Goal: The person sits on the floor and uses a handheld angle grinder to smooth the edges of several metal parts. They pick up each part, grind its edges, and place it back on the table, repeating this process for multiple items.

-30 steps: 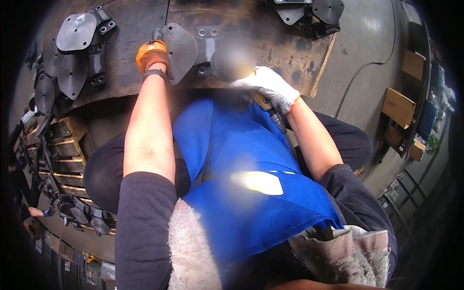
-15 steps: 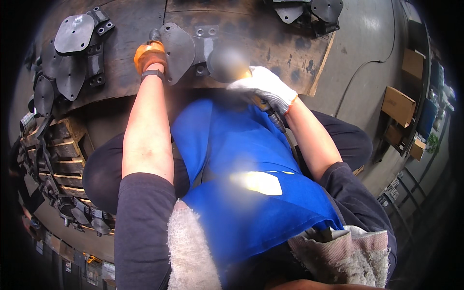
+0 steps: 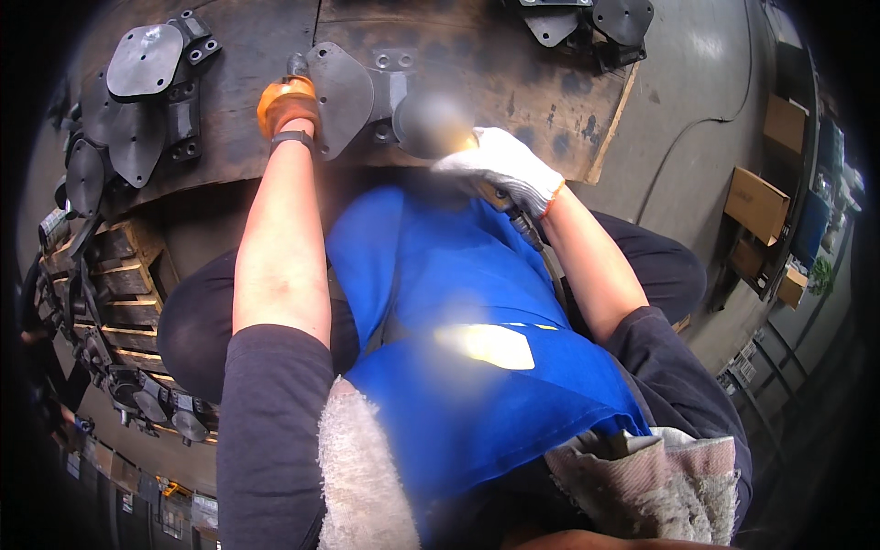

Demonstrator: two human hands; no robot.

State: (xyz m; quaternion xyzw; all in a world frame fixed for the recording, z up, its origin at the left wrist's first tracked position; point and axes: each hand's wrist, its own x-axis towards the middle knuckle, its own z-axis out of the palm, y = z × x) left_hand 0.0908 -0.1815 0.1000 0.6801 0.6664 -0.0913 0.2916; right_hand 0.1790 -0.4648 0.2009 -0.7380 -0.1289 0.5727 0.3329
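Observation:
A dark metal bracket [image 3: 391,92] lies on the table, with a flat rounded-diamond plate [image 3: 341,96] at its left end and a round plate [image 3: 417,133] at its right. My left hand [image 3: 289,103], in an orange glove, is closed at the diamond plate's left edge, its dark fingertip pointing away from me. In a white knitted glove, my right hand [image 3: 504,168] wraps round a yellow-and-black air tool [image 3: 500,197]. The tool's dark rear fitting points back toward my knee. A blurred patch over the round plate hides the tool's front end and where it meets the metal.
More metal brackets [image 3: 137,137] are stacked at the table's left, and others [image 3: 623,23] lie at the far right. A wooden pallet [image 3: 119,261] with metal parts stands at the left. Cardboard boxes [image 3: 756,203] and a cable [image 3: 674,137] are on the right.
Both hands, the bracket and the air tool keep nearly the same places. The view has shifted only very slightly.

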